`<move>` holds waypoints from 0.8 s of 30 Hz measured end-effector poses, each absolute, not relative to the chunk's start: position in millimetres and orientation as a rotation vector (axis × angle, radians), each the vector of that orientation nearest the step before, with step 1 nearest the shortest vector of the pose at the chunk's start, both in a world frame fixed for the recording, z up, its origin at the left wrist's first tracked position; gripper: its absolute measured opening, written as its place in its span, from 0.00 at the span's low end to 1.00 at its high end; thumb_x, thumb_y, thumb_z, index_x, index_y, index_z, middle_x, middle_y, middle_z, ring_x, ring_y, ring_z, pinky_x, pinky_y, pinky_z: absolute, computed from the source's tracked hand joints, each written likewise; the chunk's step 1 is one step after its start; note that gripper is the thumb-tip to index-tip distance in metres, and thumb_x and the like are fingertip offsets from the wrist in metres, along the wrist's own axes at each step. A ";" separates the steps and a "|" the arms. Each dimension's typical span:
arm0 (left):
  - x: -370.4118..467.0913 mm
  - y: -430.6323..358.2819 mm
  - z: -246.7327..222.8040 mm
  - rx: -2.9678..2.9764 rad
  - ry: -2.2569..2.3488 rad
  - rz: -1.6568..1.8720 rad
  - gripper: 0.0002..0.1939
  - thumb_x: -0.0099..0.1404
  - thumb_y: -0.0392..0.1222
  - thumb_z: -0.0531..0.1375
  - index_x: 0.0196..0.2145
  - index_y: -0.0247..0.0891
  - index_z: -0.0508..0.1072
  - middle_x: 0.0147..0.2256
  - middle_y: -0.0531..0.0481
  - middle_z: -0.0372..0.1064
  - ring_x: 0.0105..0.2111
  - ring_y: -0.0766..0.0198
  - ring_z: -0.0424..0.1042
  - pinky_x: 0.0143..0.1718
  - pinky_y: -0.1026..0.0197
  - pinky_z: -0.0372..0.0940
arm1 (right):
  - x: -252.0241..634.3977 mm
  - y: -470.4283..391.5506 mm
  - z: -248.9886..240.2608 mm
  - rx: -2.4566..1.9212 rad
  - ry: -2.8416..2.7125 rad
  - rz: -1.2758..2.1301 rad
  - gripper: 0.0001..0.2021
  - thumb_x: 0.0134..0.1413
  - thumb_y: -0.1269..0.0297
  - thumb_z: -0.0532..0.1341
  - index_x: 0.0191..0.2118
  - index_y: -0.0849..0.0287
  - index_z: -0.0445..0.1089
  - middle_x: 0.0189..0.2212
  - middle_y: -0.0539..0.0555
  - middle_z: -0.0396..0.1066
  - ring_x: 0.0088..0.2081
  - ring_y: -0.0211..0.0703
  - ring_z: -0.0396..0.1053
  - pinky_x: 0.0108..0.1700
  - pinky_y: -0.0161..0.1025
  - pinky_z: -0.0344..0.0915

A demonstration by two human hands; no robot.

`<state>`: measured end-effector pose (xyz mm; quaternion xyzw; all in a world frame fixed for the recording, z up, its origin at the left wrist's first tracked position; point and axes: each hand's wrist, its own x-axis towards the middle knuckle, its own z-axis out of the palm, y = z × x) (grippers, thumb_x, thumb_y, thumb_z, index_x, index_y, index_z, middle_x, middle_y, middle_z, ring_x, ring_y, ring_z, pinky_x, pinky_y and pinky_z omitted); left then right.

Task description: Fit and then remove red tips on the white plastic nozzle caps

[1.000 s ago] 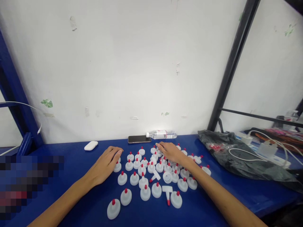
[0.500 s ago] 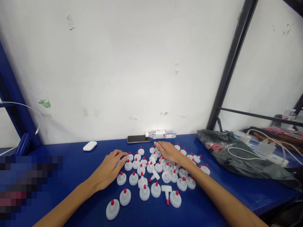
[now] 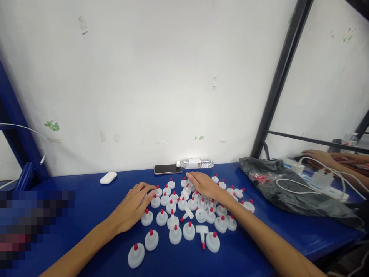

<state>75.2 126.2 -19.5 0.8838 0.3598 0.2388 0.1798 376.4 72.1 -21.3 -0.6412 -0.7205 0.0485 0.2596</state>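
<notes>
Many white nozzle caps with red tips cover the middle of the blue table; most stand upright on their round bases, and a few lie on their sides. My left hand (image 3: 133, 206) rests at the left edge of the group, fingers bent and apart, its fingertips beside a cap (image 3: 158, 191) in the back left. Whether it touches that cap I cannot tell. Over the back of the group lies my right hand (image 3: 204, 185), palm down with fingers stretched, partly covering several caps. Nearest to me stands one cap (image 3: 136, 256), and a tipped cap (image 3: 202, 230) lies farther right.
A phone (image 3: 168, 169) and a lying water bottle (image 3: 195, 163) are by the wall. A white earbud case (image 3: 108, 177) sits at the left. Rightward are a dark plastic bag (image 3: 268, 192), chargers with cables (image 3: 321, 178), a black post (image 3: 281, 80) and another person's hands (image 3: 319, 157).
Another person's hands have come into view at the far right. My own hands and the caps stay nearly as they were; the view has shifted slightly.
</notes>
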 end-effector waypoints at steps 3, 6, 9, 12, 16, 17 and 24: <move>75.2 126.3 -19.8 2.491 1.011 0.665 0.22 0.72 0.57 0.45 0.52 0.53 0.73 0.51 0.50 0.72 0.51 0.51 0.70 0.55 0.51 0.64 | 375.0 70.7 -15.8 -1.718 -1.907 0.112 0.24 0.72 0.50 0.43 0.46 0.58 0.72 0.46 0.59 0.74 0.50 0.50 0.70 0.54 0.42 0.61; 75.0 127.2 -20.0 2.483 1.004 0.645 0.23 0.72 0.57 0.43 0.53 0.52 0.71 0.52 0.48 0.71 0.53 0.50 0.68 0.57 0.49 0.62 | 377.1 65.7 -2.3 -1.693 -1.860 0.106 0.25 0.72 0.49 0.43 0.48 0.58 0.72 0.48 0.58 0.74 0.51 0.51 0.70 0.56 0.43 0.60; 74.5 127.9 -19.8 2.472 0.981 0.652 0.23 0.72 0.57 0.43 0.54 0.53 0.70 0.52 0.47 0.70 0.54 0.49 0.67 0.59 0.48 0.61 | 384.7 56.9 17.0 -1.686 -1.806 0.140 0.29 0.72 0.48 0.39 0.50 0.57 0.73 0.51 0.57 0.74 0.54 0.51 0.69 0.57 0.44 0.60; 74.3 128.2 -19.8 2.468 0.971 0.659 0.23 0.72 0.57 0.44 0.54 0.53 0.71 0.52 0.47 0.71 0.54 0.48 0.67 0.58 0.48 0.61 | 396.1 47.0 37.1 -1.690 -1.676 0.204 0.31 0.71 0.44 0.40 0.49 0.56 0.75 0.54 0.56 0.73 0.57 0.53 0.67 0.61 0.46 0.58; 74.3 128.9 -20.1 2.474 0.982 0.672 0.22 0.72 0.56 0.44 0.54 0.54 0.71 0.51 0.48 0.72 0.52 0.49 0.68 0.58 0.48 0.62 | 415.5 35.2 58.0 -1.547 -1.503 0.324 0.32 0.69 0.40 0.43 0.45 0.58 0.78 0.49 0.57 0.76 0.55 0.52 0.69 0.62 0.47 0.58; 74.3 129.2 -20.3 2.476 0.982 0.684 0.22 0.72 0.56 0.44 0.54 0.54 0.72 0.51 0.48 0.72 0.52 0.49 0.69 0.57 0.48 0.63 | 421.6 32.4 61.8 -1.489 -1.474 0.359 0.32 0.68 0.40 0.43 0.44 0.58 0.78 0.48 0.58 0.76 0.54 0.51 0.70 0.62 0.47 0.58; 75.0 128.9 -20.6 2.486 0.986 0.750 0.23 0.72 0.57 0.44 0.52 0.51 0.73 0.48 0.48 0.73 0.51 0.50 0.70 0.57 0.49 0.64 | 474.4 20.8 63.8 -1.221 -1.227 0.632 0.31 0.69 0.41 0.42 0.41 0.57 0.76 0.43 0.59 0.79 0.55 0.52 0.71 0.63 0.51 0.57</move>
